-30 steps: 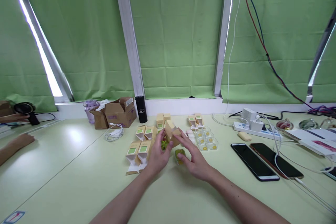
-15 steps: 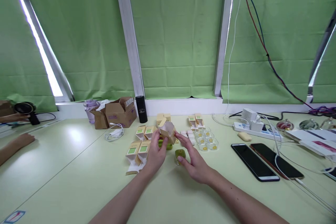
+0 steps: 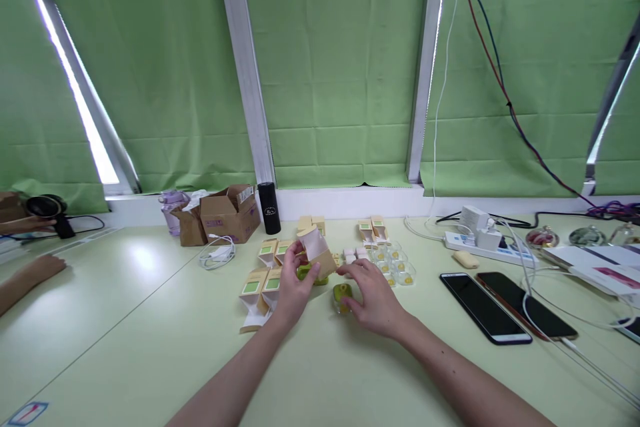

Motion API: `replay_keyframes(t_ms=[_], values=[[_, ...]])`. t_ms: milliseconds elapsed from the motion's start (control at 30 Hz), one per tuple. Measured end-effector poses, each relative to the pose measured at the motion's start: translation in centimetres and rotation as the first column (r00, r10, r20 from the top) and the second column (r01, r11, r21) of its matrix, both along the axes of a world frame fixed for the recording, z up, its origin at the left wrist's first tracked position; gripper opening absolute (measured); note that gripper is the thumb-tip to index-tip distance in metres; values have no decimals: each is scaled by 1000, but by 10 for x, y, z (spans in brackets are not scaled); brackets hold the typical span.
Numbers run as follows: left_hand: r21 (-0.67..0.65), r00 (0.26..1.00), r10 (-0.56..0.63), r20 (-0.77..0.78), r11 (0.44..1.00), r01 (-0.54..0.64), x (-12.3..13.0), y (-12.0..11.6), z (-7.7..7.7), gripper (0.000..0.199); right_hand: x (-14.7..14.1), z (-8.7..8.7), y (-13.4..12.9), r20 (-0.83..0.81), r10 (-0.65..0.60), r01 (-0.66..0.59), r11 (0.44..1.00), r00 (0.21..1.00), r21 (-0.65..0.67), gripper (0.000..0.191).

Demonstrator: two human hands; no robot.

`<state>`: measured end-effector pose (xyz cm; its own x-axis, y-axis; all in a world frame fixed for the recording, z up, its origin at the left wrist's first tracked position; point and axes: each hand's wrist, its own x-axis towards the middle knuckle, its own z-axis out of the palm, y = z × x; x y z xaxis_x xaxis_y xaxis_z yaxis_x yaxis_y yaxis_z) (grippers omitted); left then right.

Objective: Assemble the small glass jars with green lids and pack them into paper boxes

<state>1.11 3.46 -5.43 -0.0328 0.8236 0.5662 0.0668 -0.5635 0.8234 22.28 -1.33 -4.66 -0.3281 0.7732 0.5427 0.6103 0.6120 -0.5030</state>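
A small kraft-paper box (image 3: 324,265) with a white inside is tilted above the table, its flap standing up. My left hand (image 3: 295,285) is closed around its left side. Beside its lower right corner are the index fingertip and other fingers of my right hand (image 3: 376,299); whether they touch it I cannot tell. That hand's thumb is apart from the index finger, close to a small clear container with a green top (image 3: 343,295) standing on the table. Behind the box, a green item (image 3: 304,271) is partly hidden by my left hand.
More kraft boxes with green labels (image 3: 253,288) stand left of my hands, others (image 3: 373,232) farther back. Clear cups with yellow bits (image 3: 395,267) sit right. Phones (image 3: 485,307), a power strip (image 3: 493,250), a black tumbler (image 3: 269,208) and a carton (image 3: 231,213) surround them. Another person's arm (image 3: 35,277) rests far left.
The kraft box has turned in my left hand, its white flap now raised and its opening no longer facing me. My right fingers have moved down to its lower corner.
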Motion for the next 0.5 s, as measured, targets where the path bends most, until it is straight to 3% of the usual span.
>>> replay_keyframes(t_ms=[133,267,500], values=[[-2,1000,13,-25,1000,-13,-2,-1,0,62,2,3,2,209,-28,36,999,977,-32,40],[18,992,38,-117,999,-36,-5,-2,1,52,7,3,8,257,-131,132,991,958,12,26],[-17,939,-7,-344,1000,1,-6,-5,0,50,15,4,17,300,-258,277,961,918,-21,25]])
